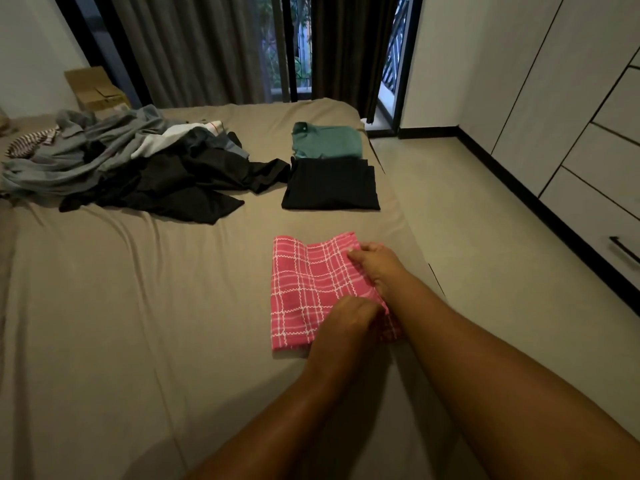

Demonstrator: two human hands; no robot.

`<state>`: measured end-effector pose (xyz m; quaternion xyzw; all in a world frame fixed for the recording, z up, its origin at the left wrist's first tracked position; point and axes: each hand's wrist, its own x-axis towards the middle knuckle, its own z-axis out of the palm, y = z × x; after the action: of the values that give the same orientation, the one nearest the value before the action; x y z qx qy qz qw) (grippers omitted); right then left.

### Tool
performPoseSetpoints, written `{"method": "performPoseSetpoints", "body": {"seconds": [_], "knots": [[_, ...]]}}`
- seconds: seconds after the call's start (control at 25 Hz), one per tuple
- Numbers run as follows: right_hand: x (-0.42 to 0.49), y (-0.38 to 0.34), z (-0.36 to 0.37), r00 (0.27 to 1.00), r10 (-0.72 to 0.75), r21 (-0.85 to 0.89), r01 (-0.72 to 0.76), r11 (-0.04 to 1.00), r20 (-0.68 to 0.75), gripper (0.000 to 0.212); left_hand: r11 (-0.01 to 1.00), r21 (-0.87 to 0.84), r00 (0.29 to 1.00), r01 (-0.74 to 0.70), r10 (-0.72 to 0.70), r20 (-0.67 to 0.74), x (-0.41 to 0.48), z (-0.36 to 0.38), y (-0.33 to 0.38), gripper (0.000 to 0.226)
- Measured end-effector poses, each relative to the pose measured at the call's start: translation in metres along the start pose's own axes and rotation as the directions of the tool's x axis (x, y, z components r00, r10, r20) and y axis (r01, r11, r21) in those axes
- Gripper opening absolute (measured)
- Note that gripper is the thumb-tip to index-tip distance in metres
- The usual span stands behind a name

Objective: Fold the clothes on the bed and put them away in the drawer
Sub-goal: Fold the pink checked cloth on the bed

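At the bed (138, 306) edge our left hand (346, 320) and right hand (377, 265) pinch the pink cloth (304, 282); uneven tugs could skew it.

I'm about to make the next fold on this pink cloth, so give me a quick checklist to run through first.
1. Grip on the pink plaid cloth: ok, the left hand and right hand both hold its right edge.
2. Cloth flat on the bed: ok.
3. Room for the fold: ok, bare sheet to its left.
4. Folded items set aside: ok, the black garment and green garment lie beyond it.
5. Unfolded pile finished: not ok.
6. Drawer open: cannot tell, only a handle shows at the right.
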<state>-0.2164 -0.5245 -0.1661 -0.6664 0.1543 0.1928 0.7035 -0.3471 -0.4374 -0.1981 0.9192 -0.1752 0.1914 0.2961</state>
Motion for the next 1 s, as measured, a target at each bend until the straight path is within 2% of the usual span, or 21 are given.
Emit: {"method": "performPoseSetpoints", "body": {"seconds": [0.16, 0.24, 0.32, 0.48, 0.56, 0.64, 0.72, 0.76, 0.8, 0.84, 0.88, 0.92, 1.0], "knots": [[0.006, 0.006, -0.035, 0.989, -0.017, 0.043, 0.023, 0.999, -0.144, 0.019, 0.996, -0.025, 0.991, -0.089, 0.091, 0.101, 0.004, 0.011, 0.006, 0.016], [0.006, 0.013, -0.043, 0.987, -0.004, 0.008, 0.005, 1.000, -0.163, 0.017, 0.996, -0.050, 0.978, -0.076, 0.084, 0.193, 0.003, 0.013, 0.008, 0.024], [0.011, 0.015, -0.043, 0.979, -0.019, -0.075, 0.003, 0.997, -0.201, 0.017, 0.999, -0.028, 0.978, -0.038, 0.043, 0.203, 0.005, 0.010, 0.007, 0.031], [0.008, 0.014, -0.035, 0.953, -0.168, -0.420, 0.049, 0.906, -0.252, 0.025, 0.969, 0.241, 0.950, 0.062, -0.131, 0.284, 0.012, -0.009, -0.011, 0.047], [0.003, 0.016, -0.035, 0.947, -0.224, -0.558, 0.061, 0.828, -0.230, 0.028, 0.925, 0.330, 0.933, 0.187, -0.273, 0.235, 0.014, -0.022, -0.028, 0.055], [-0.001, 0.023, -0.038, 0.932, -0.294, -0.619, 0.106, 0.779, -0.211, 0.032, 0.869, 0.394, 0.904, 0.297, -0.390, 0.178, 0.010, -0.032, -0.047, 0.064], [-0.008, 0.028, -0.034, 0.900, -0.360, -0.642, 0.128, 0.756, -0.244, 0.031, 0.821, 0.453, 0.840, 0.348, -0.487, 0.237, 0.001, -0.036, -0.063, 0.075], [-0.013, 0.032, -0.031, 0.868, -0.424, -0.714, 0.125, 0.689, -0.257, 0.033, 0.807, 0.472, 0.805, 0.356, -0.521, 0.284, -0.002, -0.036, -0.067, 0.080], [-0.016, 0.038, -0.026, 0.822, -0.524, -0.820, 0.132, 0.558, -0.224, 0.042, 0.799, 0.489, 0.780, 0.350, -0.538, 0.321, -0.005, -0.035, -0.070, 0.083], [-0.019, 0.046, -0.020, 0.773, -0.622, -0.907, 0.163, 0.387, -0.126, 0.053, 0.797, 0.501, 0.773, 0.337, -0.538, 0.337, -0.006, -0.035, -0.071, 0.085], [-0.022, 0.051, -0.014, 0.751, -0.660, -0.944, 0.224, 0.241, 0.010, 0.060, 0.801, 0.501, 0.779, 0.328, -0.529, 0.337, -0.006, -0.035, -0.072, 0.084], [-0.025, 0.055, -0.011, 0.767, -0.628, -0.948, 0.285, 0.146, 0.134, 0.064, 0.809, 0.491, 0.790, 0.325, -0.517, 0.330, -0.005, -0.035, -0.072, 0.083], [-0.022, 0.066, -0.017, 0.843, -0.470, -0.944, 0.326, 0.058, 0.263, 0.068, 0.807, 0.487, 0.775, 0.335, -0.530, 0.345, -0.006, -0.035, -0.073, 0.081]]}}
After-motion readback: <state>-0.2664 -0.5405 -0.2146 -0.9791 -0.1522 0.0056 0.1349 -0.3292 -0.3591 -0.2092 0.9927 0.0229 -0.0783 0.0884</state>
